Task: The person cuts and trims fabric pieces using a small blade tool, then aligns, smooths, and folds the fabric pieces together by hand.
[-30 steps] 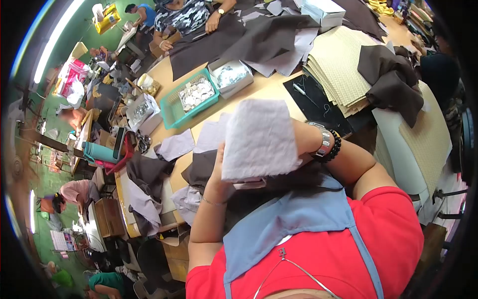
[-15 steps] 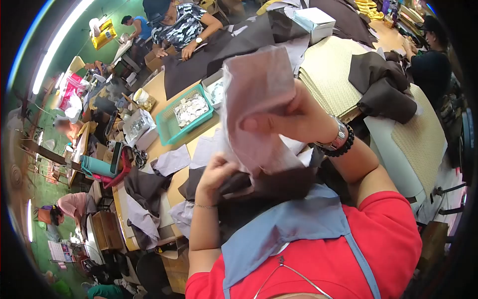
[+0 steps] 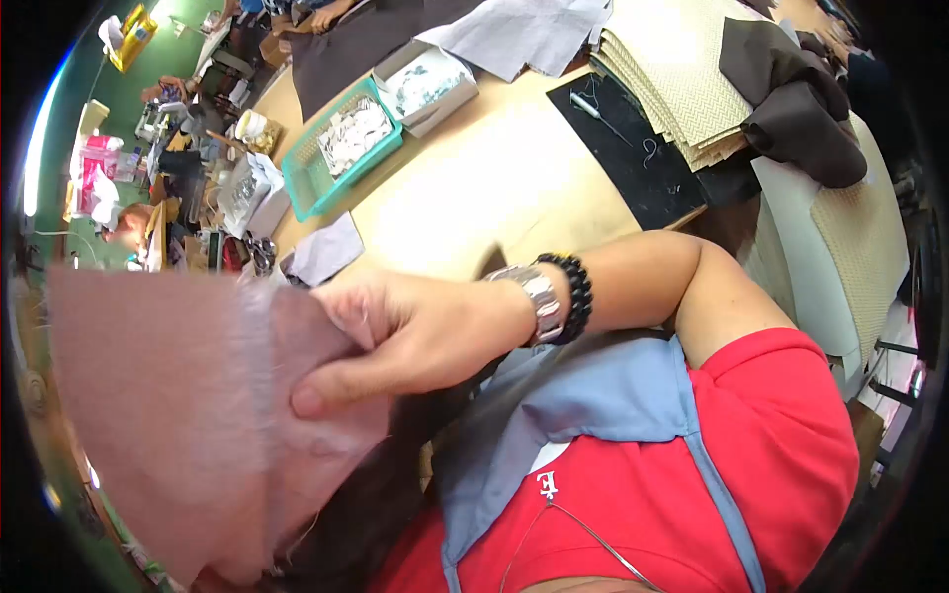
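Observation:
My right hand [image 3: 415, 331], with a metal watch and black bead bracelet at the wrist, is closed on a fabric piece [image 3: 158, 395]. The thumb presses on the near face of the cloth and the fingers lie behind it. Its pinkish-brown face is towards me, with a pale frayed strip across it. The cloth spreads over the lower left of the view, and dark brown material hangs below my hand. My left hand does not show; the cloth covers that area.
A teal basket [image 3: 297, 183] of small pale pieces stands beside a white box [image 3: 440, 111] on the table [image 3: 465, 208]. A thin pointed tool [image 3: 593, 107] lies on a black mat [image 3: 633, 168]. Stacked cream textured sheets [image 3: 682, 69] and dark fabric [image 3: 791, 109] are at right.
My right hand has swung left and down with the fabric piece, now close to the camera. My left hand has gone out of sight. More tabletop and the black mat show.

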`<control>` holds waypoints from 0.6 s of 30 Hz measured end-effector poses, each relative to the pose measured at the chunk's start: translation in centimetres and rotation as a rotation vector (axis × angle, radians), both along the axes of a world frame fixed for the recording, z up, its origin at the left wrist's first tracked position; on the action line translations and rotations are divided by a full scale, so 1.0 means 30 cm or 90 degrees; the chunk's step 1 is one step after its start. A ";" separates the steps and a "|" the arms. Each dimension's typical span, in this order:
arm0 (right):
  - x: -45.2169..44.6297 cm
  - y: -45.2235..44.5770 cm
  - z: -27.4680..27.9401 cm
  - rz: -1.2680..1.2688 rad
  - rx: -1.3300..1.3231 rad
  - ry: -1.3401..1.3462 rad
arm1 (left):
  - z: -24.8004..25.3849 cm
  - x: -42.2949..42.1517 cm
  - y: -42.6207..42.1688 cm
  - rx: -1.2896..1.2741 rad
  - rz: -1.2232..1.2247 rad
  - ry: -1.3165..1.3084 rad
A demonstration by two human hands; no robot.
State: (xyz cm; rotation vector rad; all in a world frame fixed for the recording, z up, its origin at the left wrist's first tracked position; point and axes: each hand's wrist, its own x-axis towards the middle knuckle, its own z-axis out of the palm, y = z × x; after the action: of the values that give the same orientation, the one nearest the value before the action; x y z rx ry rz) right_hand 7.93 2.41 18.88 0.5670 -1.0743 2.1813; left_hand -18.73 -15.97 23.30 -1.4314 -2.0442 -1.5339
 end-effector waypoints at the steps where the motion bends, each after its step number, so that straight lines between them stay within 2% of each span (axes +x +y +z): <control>1: 0.033 0.006 -0.001 -0.026 -0.027 -0.059 | 0.057 0.037 0.001 -0.031 -0.069 0.002; 3: 0.084 0.047 -0.041 -0.074 -0.132 -0.182 | 0.139 0.116 0.059 -0.112 -0.234 -0.027; 4: 0.088 0.095 -0.104 -0.203 -0.077 -0.192 | 0.158 0.158 0.118 -0.167 -0.318 -0.064; 6: 0.170 0.205 -0.239 -0.193 -0.175 -0.363 | 0.104 0.224 0.293 -0.305 -0.431 -0.174; 8: 0.248 0.314 -0.413 -0.324 -0.216 -0.495 | -0.146 0.215 0.527 -0.469 -0.395 -0.249; 9: 0.290 0.358 -0.503 -0.411 -0.234 -0.596 | -0.409 0.136 0.652 -0.525 -0.369 -0.193; 10: 0.344 0.391 -0.570 -0.464 -0.252 -0.652 | -0.588 0.165 0.737 -0.550 -0.413 -0.138; 11: 0.388 0.417 -0.632 -0.518 -0.271 -0.680 | -0.840 0.168 0.808 -0.439 -0.481 -0.095; 12: 0.433 0.432 -0.678 -0.565 -0.259 -0.719 | -0.876 0.240 0.834 -0.514 -0.414 -0.051; 14: 0.464 0.426 -0.722 -0.588 -0.377 -0.578 | -0.780 0.391 0.834 -0.544 -0.304 0.040; 15: 0.477 0.415 -0.705 -0.536 -0.370 -0.557 | -0.748 0.421 0.819 -0.567 -0.239 0.081; 18: 0.401 0.293 -0.578 -0.410 -0.399 -0.589 | -0.805 0.398 0.816 -0.464 -0.270 0.154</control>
State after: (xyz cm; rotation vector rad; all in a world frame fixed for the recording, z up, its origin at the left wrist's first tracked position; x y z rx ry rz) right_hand 19.98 11.21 1.55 -1.0169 -0.7258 1.9819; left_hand -6.80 8.51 -0.84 -2.2879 -2.3522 -0.6428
